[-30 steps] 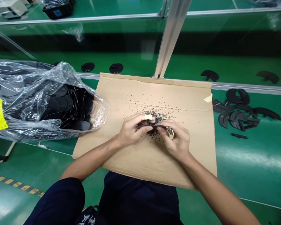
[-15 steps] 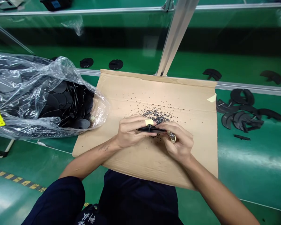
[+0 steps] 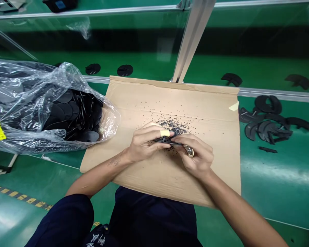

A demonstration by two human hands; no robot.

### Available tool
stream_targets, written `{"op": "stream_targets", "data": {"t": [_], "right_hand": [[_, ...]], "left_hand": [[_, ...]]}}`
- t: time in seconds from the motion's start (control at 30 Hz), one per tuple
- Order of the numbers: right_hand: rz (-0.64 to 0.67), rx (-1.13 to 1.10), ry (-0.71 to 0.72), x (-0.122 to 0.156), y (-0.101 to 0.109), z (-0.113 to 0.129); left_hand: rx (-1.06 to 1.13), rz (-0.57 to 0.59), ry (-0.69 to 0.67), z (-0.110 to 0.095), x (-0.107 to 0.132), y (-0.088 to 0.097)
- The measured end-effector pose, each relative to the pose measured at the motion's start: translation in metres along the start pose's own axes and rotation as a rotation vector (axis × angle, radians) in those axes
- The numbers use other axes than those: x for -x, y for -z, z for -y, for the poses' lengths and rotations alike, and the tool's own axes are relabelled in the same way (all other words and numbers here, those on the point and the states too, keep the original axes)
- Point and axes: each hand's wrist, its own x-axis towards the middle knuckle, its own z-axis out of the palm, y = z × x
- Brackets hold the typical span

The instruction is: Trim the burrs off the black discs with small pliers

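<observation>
On the green bench, above the flat brown cardboard sheet beside the clear plastic bag of black discs, my left hand is clamping its grip on a thin black plastic disc. My right hand is squeezing a small tool against it.

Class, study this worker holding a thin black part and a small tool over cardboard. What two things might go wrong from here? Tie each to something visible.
1. The small tool in the right hand sits close to the left hand, which pinches the black part; a slip might nick a finger, and only one wears tape.
2. Loose black crumbs lie on the cardboard; a knock might scatter them onto the green table.
</observation>
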Motion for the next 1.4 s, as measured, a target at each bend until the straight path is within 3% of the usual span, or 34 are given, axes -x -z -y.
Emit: {"op": "stream_targets", "data": {"t": [0.13, 0.27, 0.37, 0.57, 0.8, 0.9, 1.0, 1.07, 1.13, 1.27, 1.4], "right_hand": [[-0.009, -0.020, -0.073, -0.002, 0.001, 0.002], [-0.007, -0.042, -0.217, -0.003, 0.001, 0.002], [0.044, -0.049, -0.283, -0.005, 0.002, 0.001], [0.084, -0.017, -0.118, -0.009, 0.006, -0.001], [0.143, -0.025, -0.070, -0.009, 0.008, 0.000], [0.137, -0.036, -0.210, -0.011, 0.008, 0.003], [0.130, -0.113, -0.476, -0.015, 0.014, 0.003], [0.165, -0.207, -0.627, -0.017, 0.022, 0.001], [0.237, -0.287, -0.690, -0.019, 0.030, -0.002], [0.331, -0.191, -0.579, -0.020, 0.038, -0.008], [0.282, 0.239, -0.216, -0.020, 0.038, -0.013]], "left_hand": [[0.145, 0.103, 0.129, 0.001, 0.004, -0.002], [0.129, 0.023, 0.201, -0.001, 0.006, -0.004], [0.029, -0.010, 0.124, 0.001, 0.005, -0.004], [-0.125, 0.023, -0.022, 0.004, 0.005, -0.002], [-0.283, 0.042, -0.112, -0.003, 0.009, -0.001], [-0.190, 0.030, -0.021, -0.002, 0.007, -0.003], [-0.109, 0.000, 0.089, 0.001, 0.005, -0.004], [-0.094, -0.016, 0.125, 0.003, 0.004, -0.003], [-0.089, -0.028, 0.144, 0.004, 0.004, -0.002], [-0.076, -0.039, 0.132, 0.004, 0.003, -0.002], [-0.085, -0.034, 0.104, 0.005, 0.003, -0.002]]}}
